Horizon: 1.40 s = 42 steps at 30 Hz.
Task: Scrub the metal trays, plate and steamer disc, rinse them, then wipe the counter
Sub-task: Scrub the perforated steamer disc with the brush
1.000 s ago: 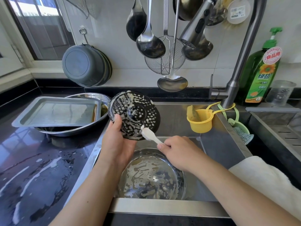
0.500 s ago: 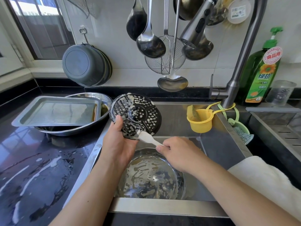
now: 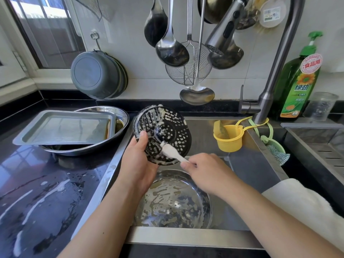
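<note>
Midway: scrubbing soapy steamer disc (image 3: pixel 163 135), gripped upright over sink (image 3: pixel 247 164) by left hand (image 3: pixel 137 164); brush (image 3: pixel 172 154) pinched in right hand (image 3: pixel 206 170). Tray (image 3: pixel 63 127) unwashed on worktop (image 3: pixel 37 192); rinsing, wiping remain.

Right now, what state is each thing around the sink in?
steamer disc: soapy, held tilted over the sink
brush: bristles on the disc
left hand: grips the disc's edge
right hand: pinches the brush handle
round plate: in the sink, sudsy
rectangular tray: resting on a bowl
faucet: no water visible
</note>
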Each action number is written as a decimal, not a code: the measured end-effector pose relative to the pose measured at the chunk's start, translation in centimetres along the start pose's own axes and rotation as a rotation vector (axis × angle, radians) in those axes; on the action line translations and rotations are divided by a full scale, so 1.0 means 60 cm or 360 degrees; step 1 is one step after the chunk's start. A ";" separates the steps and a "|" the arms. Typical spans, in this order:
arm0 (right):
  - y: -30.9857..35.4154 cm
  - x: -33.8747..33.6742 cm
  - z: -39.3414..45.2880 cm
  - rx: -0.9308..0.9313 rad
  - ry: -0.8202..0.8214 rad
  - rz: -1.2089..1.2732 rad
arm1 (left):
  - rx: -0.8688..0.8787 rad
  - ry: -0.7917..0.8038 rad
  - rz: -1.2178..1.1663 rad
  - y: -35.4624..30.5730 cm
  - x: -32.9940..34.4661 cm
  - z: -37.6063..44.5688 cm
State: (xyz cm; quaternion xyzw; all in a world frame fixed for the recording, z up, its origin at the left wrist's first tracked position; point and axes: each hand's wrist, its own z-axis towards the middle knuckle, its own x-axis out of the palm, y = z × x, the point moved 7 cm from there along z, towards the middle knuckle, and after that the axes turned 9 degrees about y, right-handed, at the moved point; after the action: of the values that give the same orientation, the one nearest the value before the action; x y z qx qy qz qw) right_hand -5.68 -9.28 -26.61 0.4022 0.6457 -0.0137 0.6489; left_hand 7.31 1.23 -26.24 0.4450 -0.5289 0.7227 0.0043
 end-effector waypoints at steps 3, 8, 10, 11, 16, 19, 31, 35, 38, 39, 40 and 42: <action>-0.009 -0.026 -0.003 0.0013 -0.0194 0.0033 | -0.0001 -0.0008 0.0094 0.000 -0.001 -0.002; -0.010 -0.029 -0.002 0.0001 -0.0262 0.0108 | -0.0011 -0.0011 0.0201 0.002 0.000 -0.003; -0.003 -0.014 -0.001 -0.0024 -0.0156 0.0050 | -0.0034 0.0008 0.0256 0.006 0.001 -0.003; -0.001 -0.010 0.000 -0.0032 -0.0134 0.0049 | -0.0057 0.0022 0.0280 0.009 0.002 -0.003; -0.018 -0.040 0.000 0.0059 -0.0312 0.0191 | -0.0142 0.0108 0.0436 0.024 0.007 -0.005; -0.011 -0.032 -0.004 0.0013 -0.0214 0.0141 | -0.0133 0.0113 0.0494 0.024 0.009 -0.006; -0.008 -0.026 -0.005 0.0096 -0.0303 0.0043 | -0.0167 0.0179 0.0618 0.035 0.017 -0.008; 0.006 -0.010 -0.003 0.0042 -0.0125 0.0000 | -0.0132 0.0110 0.0496 0.028 0.011 -0.007; 0.006 -0.002 -0.002 0.0050 -0.0032 -0.0034 | -0.0075 0.0031 0.0395 0.020 0.006 -0.005; 0.006 -0.004 -0.003 0.0053 -0.0030 -0.0040 | -0.0058 0.0007 0.0376 0.018 0.004 -0.004; 0.007 -0.006 -0.004 0.0051 -0.0035 -0.0041 | -0.0045 -0.0013 0.0363 0.016 0.002 -0.004; 0.008 -0.009 -0.005 0.0044 -0.0041 -0.0039 | -0.0026 -0.0044 0.0341 0.015 0.001 -0.005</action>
State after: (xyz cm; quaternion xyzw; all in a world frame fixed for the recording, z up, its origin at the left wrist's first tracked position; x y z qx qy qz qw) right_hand -5.76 -9.07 -25.86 0.4029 0.6419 -0.0360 0.6514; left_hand 6.66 1.04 -26.90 0.3957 -0.5792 0.7085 -0.0767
